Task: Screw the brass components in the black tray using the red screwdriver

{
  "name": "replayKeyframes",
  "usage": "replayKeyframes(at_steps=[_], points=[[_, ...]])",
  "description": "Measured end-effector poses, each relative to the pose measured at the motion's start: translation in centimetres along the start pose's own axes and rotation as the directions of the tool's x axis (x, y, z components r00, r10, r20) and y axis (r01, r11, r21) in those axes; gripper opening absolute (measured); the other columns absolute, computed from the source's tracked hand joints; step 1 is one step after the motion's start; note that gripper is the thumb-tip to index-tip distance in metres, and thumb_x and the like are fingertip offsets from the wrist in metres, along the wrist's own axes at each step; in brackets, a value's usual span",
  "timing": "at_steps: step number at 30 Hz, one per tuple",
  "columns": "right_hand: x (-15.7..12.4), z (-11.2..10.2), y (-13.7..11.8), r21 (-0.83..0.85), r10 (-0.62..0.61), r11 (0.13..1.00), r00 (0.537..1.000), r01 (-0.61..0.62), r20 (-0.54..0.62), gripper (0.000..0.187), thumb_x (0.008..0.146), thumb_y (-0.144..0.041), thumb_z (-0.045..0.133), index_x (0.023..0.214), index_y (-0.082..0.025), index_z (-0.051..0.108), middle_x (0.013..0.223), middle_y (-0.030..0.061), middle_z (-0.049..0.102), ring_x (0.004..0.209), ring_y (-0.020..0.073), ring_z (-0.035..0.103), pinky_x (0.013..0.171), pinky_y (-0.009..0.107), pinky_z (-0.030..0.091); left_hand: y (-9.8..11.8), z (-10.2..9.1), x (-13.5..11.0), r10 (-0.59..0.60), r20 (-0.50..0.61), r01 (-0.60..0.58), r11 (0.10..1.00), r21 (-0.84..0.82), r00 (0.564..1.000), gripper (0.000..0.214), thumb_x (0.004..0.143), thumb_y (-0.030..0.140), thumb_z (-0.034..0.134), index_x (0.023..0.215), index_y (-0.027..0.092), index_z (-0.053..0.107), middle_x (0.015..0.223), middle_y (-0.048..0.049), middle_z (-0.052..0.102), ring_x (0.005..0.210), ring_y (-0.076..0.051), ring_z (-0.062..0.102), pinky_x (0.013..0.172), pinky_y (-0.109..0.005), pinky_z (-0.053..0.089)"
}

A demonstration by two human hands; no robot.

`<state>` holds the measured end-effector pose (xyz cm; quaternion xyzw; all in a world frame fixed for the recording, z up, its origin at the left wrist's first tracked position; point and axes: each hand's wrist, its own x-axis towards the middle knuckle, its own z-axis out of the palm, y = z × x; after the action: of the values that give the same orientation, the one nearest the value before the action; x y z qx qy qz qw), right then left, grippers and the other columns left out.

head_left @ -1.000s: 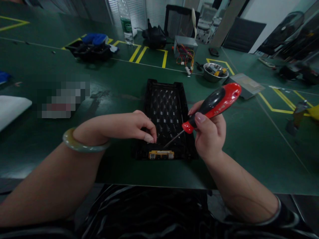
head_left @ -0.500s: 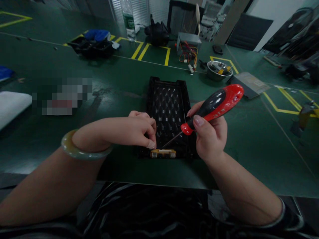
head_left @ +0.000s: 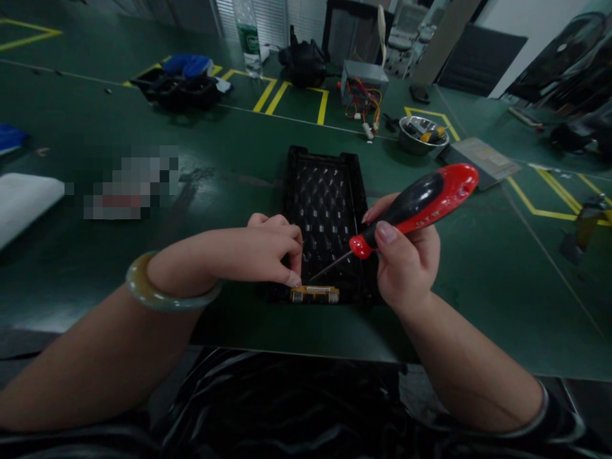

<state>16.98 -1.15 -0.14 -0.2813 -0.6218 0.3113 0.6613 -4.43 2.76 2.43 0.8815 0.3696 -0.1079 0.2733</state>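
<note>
A red and black screwdriver (head_left: 421, 201) is gripped by my right hand (head_left: 406, 264), its thin shaft slanting down to the left. The tip hovers near a small orange-brown circuit board (head_left: 314, 294) with a white connector and metal ports. That board sits at the near edge of a black plastic panel (head_left: 325, 197) with a diamond-patterned inner face. My left hand (head_left: 275, 252) bends over the panel's near left corner. Its thumb and fingers are pinched together at the board's left end; whatever lies between them is too small to make out.
Beyond the panel stand a grey power supply (head_left: 366, 83) with coloured cables and a metal bowl (head_left: 423, 135) holding tools. A flat grey plate (head_left: 482, 162) lies to the right. Further back are a water bottle (head_left: 248, 41) and a black tray (head_left: 176, 92) with blue cloth.
My right hand and the screwdriver have shifted slightly to the right, with the tip a little higher. The left hand keeps its pinch at the board's left end.
</note>
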Motion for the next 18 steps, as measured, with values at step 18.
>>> replayKeyframes(at_steps=[18], points=[[-0.4, 0.0, -1.8, -0.068, -0.129, 0.985, 0.938, 0.159, 0.323, 0.01, 0.08, -0.011, 0.066, 0.079, -0.021, 0.064, 0.091, 0.0012, 0.068, 0.083, 0.0131, 0.068, 0.072, 0.027, 0.059, -0.7, -0.6, -0.5, 0.105, 0.002, -0.105, 0.994, 0.033, 0.994, 0.02, 0.094, 0.036, 0.065, 0.093, 0.024, 0.081, 0.12, -0.0018, 0.068, 0.114, -0.022, 0.053, 0.099, -0.031, 0.03]])
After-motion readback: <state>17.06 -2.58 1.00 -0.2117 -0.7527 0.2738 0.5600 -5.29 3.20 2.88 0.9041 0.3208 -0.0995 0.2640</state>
